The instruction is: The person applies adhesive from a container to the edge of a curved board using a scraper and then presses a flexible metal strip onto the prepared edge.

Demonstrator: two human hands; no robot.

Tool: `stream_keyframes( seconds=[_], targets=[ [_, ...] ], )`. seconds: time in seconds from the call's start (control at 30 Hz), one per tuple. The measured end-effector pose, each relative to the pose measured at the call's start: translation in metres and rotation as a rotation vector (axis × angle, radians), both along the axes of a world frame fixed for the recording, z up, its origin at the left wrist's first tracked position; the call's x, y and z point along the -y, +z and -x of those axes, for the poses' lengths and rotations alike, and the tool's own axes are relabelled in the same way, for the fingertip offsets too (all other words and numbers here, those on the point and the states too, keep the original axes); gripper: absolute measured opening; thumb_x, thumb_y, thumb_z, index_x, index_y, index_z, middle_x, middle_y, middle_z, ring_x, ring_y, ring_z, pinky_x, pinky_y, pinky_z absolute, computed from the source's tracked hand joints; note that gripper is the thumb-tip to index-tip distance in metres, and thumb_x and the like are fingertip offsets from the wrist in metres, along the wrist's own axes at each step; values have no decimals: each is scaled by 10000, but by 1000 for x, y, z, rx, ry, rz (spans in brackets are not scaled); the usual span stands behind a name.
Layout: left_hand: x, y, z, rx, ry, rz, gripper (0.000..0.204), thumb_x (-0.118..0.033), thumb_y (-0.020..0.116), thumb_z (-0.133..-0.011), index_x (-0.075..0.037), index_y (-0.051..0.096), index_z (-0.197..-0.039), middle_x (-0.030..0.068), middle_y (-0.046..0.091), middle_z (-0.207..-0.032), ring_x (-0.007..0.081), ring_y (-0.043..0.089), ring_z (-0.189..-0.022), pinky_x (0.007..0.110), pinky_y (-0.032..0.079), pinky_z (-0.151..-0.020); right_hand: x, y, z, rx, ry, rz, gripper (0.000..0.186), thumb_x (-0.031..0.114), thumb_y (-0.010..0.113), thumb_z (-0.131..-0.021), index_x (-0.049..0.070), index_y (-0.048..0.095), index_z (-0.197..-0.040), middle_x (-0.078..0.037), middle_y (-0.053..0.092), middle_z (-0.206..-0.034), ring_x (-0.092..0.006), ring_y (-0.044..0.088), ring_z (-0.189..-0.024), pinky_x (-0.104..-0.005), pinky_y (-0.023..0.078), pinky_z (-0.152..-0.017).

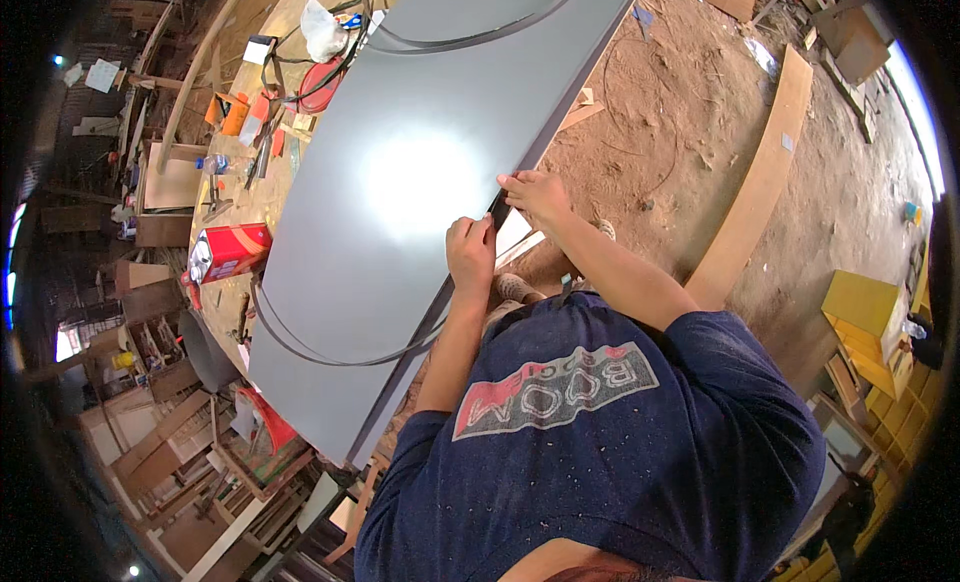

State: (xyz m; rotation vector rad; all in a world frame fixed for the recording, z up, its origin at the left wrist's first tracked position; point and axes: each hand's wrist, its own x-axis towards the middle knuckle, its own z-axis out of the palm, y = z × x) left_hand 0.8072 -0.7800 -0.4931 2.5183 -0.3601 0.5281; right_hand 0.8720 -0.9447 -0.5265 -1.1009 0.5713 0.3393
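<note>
A large grey panel (350,272) lies at a slant across the workbench, with bright glare on its middle. My left hand (470,254) is closed at the panel's near long edge, its fingers pressed around a dark edging strip (497,208). Just beyond it, my right hand (538,198) pinches the same edge, thumb and fingers together. Between the two hands a short length of the strip shows. A thin dark loop of banding (350,363) curves over the panel's lower left part, and another loop (480,42) crosses its far end. My fingertips partly hide the edge.
On the wooden bench (232,207) stand a red can (232,252), a red round object (320,88), a white plastic bag (322,32) and scattered tools. A long wooden board (755,182) lies on the dirt floor at right. A yellow box-like piece (862,317) stands farther right.
</note>
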Motion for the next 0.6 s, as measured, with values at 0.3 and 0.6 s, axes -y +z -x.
stream_keyframes(
  seconds=[0.3,0.6],
  targets=[
    [1,-6,3,100,13,-63,71,-65,779,-891,-62,714,-863,85,562,-773,297,575,-754,438,470,-705,2,-5,-2,64,7,-54,526,232,875,-903,-154,638,-1170,-134,706,-989,-200,709,-886,-309,623,-807],
    [0,-4,7,36,63,-37,72,-43,769,-884,-54,730,-943,94,599,-843,304,603,-798,440,495,-733,19,-2,-21,9,-74,13,430,258,857,-924,-98,688,-1096,-98,702,-904,-167,694,-772,-295,622,-703]
  ],
)
